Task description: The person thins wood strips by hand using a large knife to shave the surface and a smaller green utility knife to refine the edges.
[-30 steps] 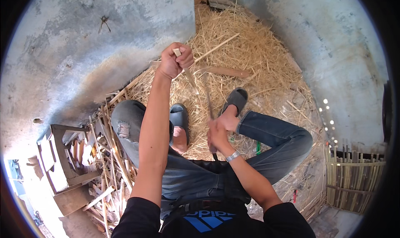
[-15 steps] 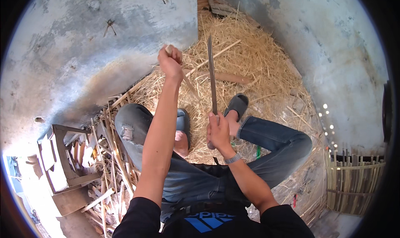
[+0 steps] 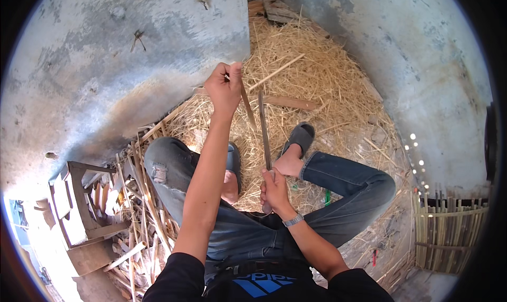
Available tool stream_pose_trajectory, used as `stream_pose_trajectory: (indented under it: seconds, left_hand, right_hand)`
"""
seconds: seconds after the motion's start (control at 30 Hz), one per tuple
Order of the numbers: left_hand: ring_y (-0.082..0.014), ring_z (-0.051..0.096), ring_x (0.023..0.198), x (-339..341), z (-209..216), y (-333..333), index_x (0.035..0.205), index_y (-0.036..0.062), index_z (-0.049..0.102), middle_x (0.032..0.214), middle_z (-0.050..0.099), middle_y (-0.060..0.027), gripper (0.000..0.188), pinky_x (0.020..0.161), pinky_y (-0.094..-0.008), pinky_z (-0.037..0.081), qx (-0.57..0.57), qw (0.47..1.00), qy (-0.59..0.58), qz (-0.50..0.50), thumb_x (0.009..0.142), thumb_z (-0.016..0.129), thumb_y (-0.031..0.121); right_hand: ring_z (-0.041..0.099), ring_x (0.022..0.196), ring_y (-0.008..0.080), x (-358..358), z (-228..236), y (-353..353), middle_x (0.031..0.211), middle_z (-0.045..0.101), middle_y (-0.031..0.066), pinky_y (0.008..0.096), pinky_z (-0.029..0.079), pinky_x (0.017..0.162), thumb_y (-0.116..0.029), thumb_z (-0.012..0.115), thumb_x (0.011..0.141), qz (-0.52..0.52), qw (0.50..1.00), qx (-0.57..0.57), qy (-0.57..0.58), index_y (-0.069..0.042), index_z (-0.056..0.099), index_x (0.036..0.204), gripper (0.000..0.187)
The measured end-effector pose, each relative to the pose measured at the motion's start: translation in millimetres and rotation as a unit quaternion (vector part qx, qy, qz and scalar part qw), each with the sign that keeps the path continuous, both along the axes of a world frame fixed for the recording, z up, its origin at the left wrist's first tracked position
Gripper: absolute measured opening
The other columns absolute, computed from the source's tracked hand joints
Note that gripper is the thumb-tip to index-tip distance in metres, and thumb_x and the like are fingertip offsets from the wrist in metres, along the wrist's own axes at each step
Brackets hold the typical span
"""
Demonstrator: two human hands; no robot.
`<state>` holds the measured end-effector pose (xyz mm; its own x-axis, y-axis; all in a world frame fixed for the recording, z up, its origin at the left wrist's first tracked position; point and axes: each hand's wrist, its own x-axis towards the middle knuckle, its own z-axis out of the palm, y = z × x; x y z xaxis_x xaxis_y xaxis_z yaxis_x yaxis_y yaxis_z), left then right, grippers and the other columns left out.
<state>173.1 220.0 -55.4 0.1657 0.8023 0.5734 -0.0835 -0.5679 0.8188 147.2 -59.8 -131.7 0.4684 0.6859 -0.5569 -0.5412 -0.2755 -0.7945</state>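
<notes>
My left hand, raised ahead at arm's length, is closed around the upper end of a thin wooden or bamboo strip. Its narrow lower end hangs down to the right. My right hand grips the handle of a long, narrow-bladed machete low between my knees. The dark blade points away from me, its tip just right of the strip. A small gap shows between blade and strip, though their depth apart is hard to judge.
Straw and shavings cover the ground ahead, with a flat wooden piece and a pale stick on them. Split bamboo pieces and a wooden frame lie left. A slatted bamboo panel leans right; walls close in.
My left hand has turned at the wrist and shifted right and slightly nearer, bringing the strip closer to the machete. The blade's tip has moved down in view; my right hand is slightly lower.
</notes>
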Motion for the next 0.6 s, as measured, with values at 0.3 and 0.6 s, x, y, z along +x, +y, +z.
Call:
stream_pose_trajectory:
  seconds: [0.3, 0.6]
  left_hand:
    - [-0.0134, 0.063, 0.058, 4, 12, 2, 0.076, 0.0019, 0.059, 0.066, 0.067, -0.0079, 0.042, 0.054, -0.0292, 0.047, 0.059, 0.989, 0.132, 0.010, 0.102, 0.061, 0.035]
    - [-0.0129, 0.062, 0.057, 1, 14, 1, 0.080, 0.0023, 0.065, 0.066, 0.068, -0.0057, 0.038, 0.056, -0.0287, 0.048, 0.013, 0.990, 0.138, -0.034, 0.102, 0.060, 0.033]
  right_hand:
    - [0.044, 0.039, 0.0091, 35, 64, 14, 0.058, 0.044, 0.0004, 0.0265, 0.040, 0.035, -0.035, 0.047, 0.107, 0.016, 0.987, 0.107, -0.119, -0.005, 0.049, 0.121, 0.033]
    - [0.040, 0.039, 0.0088, 13, 7, -10, 0.060, 0.044, 0.0017, 0.0256, 0.039, 0.037, -0.044, 0.037, 0.109, 0.123, 0.990, 0.012, -0.075, -0.006, 0.050, 0.117, 0.041]
